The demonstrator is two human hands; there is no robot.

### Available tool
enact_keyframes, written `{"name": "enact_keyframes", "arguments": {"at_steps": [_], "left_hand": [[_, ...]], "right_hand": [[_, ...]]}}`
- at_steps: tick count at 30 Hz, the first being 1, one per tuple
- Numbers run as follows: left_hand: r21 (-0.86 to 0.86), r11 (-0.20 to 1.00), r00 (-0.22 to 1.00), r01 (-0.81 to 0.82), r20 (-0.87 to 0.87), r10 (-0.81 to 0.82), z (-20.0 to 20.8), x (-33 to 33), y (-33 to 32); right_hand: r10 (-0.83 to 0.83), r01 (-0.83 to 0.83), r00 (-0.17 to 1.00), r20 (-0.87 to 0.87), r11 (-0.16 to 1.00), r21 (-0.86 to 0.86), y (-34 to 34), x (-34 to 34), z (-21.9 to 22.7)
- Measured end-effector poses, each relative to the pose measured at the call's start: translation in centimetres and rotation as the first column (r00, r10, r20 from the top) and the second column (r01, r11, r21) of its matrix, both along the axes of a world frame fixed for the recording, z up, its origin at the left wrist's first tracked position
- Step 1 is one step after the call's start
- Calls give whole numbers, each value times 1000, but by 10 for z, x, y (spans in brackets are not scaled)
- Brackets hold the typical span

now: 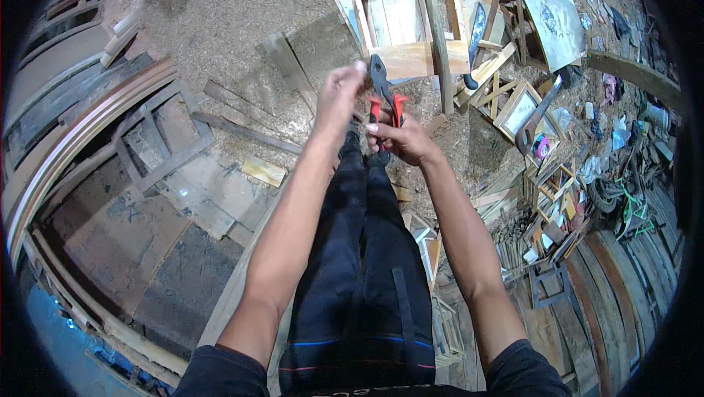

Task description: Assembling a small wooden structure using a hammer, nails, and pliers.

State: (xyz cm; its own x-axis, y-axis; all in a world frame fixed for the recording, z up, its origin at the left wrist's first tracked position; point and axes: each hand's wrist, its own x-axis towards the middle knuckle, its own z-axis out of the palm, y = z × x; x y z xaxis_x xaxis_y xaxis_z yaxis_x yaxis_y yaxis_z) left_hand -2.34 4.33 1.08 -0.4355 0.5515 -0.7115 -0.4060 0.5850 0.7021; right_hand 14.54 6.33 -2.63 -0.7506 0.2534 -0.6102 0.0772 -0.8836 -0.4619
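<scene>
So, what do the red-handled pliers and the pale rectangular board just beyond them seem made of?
Red-handled pliers: head probably steel, dark grey with a metallic sheen; grips likely smooth plastic or rubber, bright red with black. Pale rectangular board: apparently wood, perhaps unvarnished, from its tan, streaked surface.

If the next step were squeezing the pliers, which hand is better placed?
The right hand, probably: its grip holds the pliers by the red handles, while the left hand is beside the metal head.
</scene>
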Motion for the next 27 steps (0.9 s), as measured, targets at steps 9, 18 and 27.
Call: {"name": "enact_keyframes", "arguments": {"at_steps": [9, 18, 27], "left_hand": [[180, 869, 871, 462, 94, -482, -52, -47, 68], [189, 878, 898, 440, -78, -434, -63, -33, 71], [296, 853, 885, 430, 51, -463, -64, -34, 68]], "right_hand": [[-86, 88, 995, 46, 995, -38, -12, -13, 19], [-146, -125, 899, 413, 819, 561, -27, -7, 6], [-94, 47, 967, 239, 980, 196, -27, -7, 4]]}}
